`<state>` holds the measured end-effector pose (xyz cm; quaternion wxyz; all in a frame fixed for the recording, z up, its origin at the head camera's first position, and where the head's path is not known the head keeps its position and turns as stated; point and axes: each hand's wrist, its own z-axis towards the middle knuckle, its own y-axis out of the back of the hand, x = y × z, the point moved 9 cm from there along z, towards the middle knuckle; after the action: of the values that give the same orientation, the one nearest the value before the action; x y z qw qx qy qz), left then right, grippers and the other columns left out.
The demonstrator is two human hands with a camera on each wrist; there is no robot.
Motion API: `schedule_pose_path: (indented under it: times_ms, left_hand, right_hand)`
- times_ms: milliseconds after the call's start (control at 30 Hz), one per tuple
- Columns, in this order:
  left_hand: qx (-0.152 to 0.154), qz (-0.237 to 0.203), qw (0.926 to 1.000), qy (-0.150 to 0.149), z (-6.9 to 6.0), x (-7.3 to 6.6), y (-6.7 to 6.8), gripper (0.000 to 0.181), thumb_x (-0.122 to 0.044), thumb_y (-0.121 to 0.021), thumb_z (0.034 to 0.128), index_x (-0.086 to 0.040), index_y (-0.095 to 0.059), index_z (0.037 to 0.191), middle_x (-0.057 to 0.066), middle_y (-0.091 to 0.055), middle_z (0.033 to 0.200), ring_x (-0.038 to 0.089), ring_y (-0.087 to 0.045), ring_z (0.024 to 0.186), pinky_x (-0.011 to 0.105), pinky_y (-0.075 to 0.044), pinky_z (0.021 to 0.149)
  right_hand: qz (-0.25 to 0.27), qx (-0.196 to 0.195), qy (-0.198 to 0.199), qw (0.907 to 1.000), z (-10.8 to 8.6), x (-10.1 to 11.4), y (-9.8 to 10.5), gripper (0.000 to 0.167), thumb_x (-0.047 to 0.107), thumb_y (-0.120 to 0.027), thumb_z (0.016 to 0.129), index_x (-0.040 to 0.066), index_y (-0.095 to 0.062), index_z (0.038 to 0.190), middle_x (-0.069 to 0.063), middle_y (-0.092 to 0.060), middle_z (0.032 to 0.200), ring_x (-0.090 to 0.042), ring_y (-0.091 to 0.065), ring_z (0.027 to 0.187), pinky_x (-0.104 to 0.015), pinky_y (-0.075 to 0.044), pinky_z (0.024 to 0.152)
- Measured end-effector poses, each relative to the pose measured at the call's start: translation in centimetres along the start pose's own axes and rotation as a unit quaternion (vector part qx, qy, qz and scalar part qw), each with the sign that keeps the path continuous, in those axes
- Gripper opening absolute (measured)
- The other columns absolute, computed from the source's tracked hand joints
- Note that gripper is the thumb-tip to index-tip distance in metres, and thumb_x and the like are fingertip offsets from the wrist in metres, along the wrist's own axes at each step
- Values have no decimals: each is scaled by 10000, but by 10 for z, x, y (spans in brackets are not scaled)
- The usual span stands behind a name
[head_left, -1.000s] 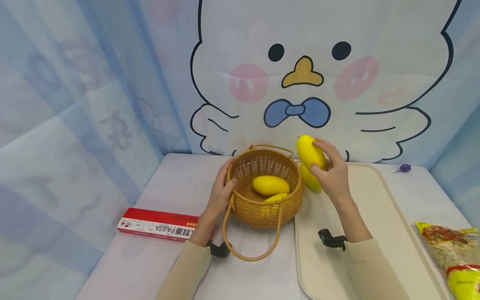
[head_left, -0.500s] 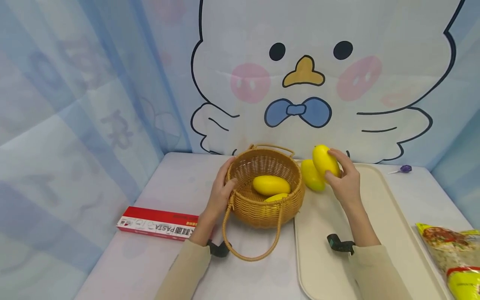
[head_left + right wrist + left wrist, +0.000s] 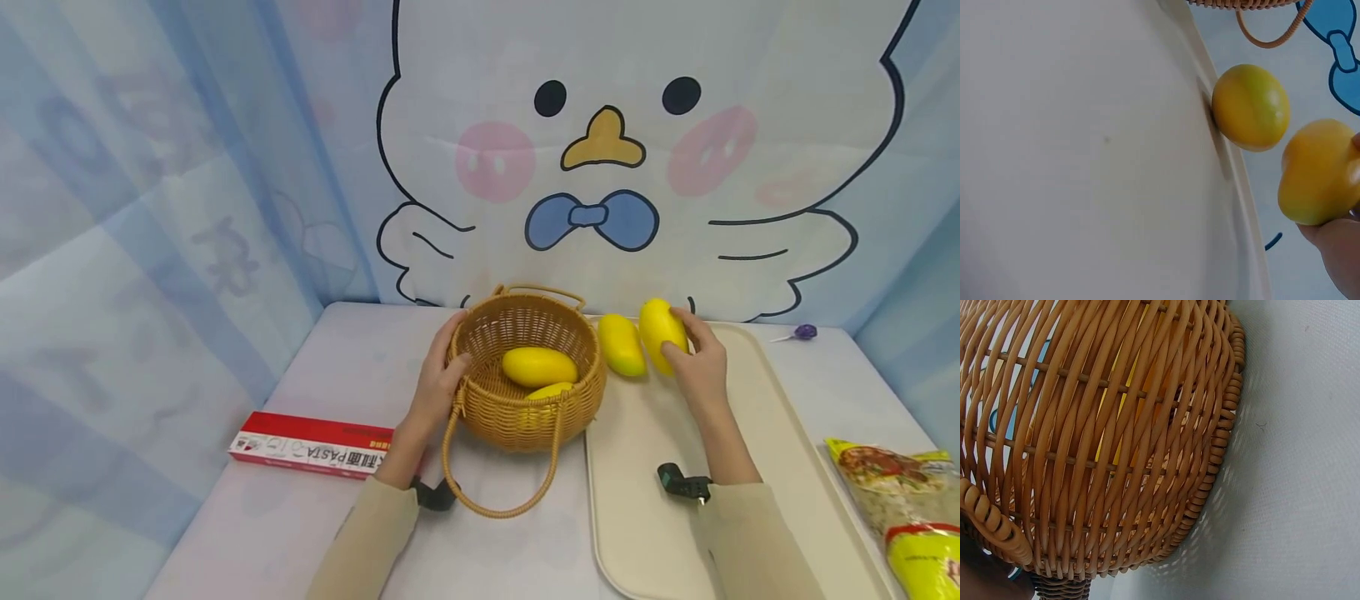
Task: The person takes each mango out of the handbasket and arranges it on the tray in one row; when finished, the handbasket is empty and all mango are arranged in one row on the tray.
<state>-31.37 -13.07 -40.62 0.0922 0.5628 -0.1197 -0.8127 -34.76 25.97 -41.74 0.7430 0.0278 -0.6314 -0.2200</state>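
Note:
My left hand point(image 3: 437, 385) grips the left rim of a round wicker basket point(image 3: 542, 429), thumb inside. Two yellow mangoes lie in it: one mango point(image 3: 540, 367) shows whole, and the front wall partly hides the other mango point(image 3: 551, 391). Between thumb and fingers, my right hand point(image 3: 701, 360) holds another mango point(image 3: 663, 335) over the far end of a cream tray point(image 3: 660, 533). A greenish-yellow mango point(image 3: 622, 346) rests just left of it, at the tray's far left corner. In the right wrist view the held mango point(image 3: 1319, 178) appears beside the resting mango point(image 3: 1250, 107).
A red and white pasta box point(image 3: 311, 443) lies on the table left of the basket. To the tray's right are a yellow food bag point(image 3: 903, 508) and a purple lollipop point(image 3: 805, 332). One basket handle point(image 3: 502, 510) hangs toward the front. A printed curtain stands behind.
My right hand has carried its mango to the right and down, away from the basket, uncovering the mango on the tray. The left hand stays on the basket.

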Motion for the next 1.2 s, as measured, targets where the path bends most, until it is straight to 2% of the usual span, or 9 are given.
schedule_pose_path:
  times_ms: [333, 633, 833, 1033, 1200]
  left_hand:
    - [-19, -63, 10000, -8, 0, 0, 0, 621, -230, -455, 955, -345, -302, 1546, -115, -305, 1602, 149, -321, 1469, 467, -288, 1207]
    - [8, -143, 9999, -25, 1, 0, -1, 623, -214, -450, 951, -339, -305, 1544, -96, -310, 1602, 157, -322, 1470, 463, -280, 1213]
    - [-18, -133, 9999, -18, 0, -1, 0, 624, -215, -447, 947, -318, -308, 1547, -86, -312, 1601, 171, -327, 1468, 477, -281, 1212]
    - [-8, -88, 10000, 30, 0, -1, -1, 624, -226, -442, 950, -351, -299, 1544, -110, -306, 1599, 160, -324, 1469, 475, -282, 1213]
    - [2, -77, 10000, 59, 0, 0, -1, 617, -229, -437, 953, -363, -301, 1540, -123, -307, 1595, 153, -332, 1464, 464, -289, 1210]
  right_hand:
    - [-46, 303, -392, 9988, 4, -24, 0, 590, 205, -499, 982, 170, -348, 1551, -87, -290, 1635, -306, -259, 1516, -483, -198, 1245]
    - [-39, 555, -1017, 9933, 2, -42, -2, 563, 312, -397, 1028, 228, -294, 1575, -48, -245, 1655, -309, -271, 1507, -503, -264, 1218]
    - [-200, 324, -1060, 9936, 3, -42, 3, 518, 328, -346, 1043, 243, -349, 1554, -29, -264, 1649, -303, -297, 1481, -507, -282, 1204]
    - [-631, 122, -1055, 9923, 3, -44, 9, 649, 393, -491, 1007, 198, -266, 1583, -78, -251, 1651, -347, -260, 1504, -526, -266, 1212]
    - [-929, 73, -898, 9916, 3, -46, 8, 673, 345, -518, 1000, 185, -237, 1591, -122, -264, 1638, -376, -264, 1494, -546, -272, 1202]
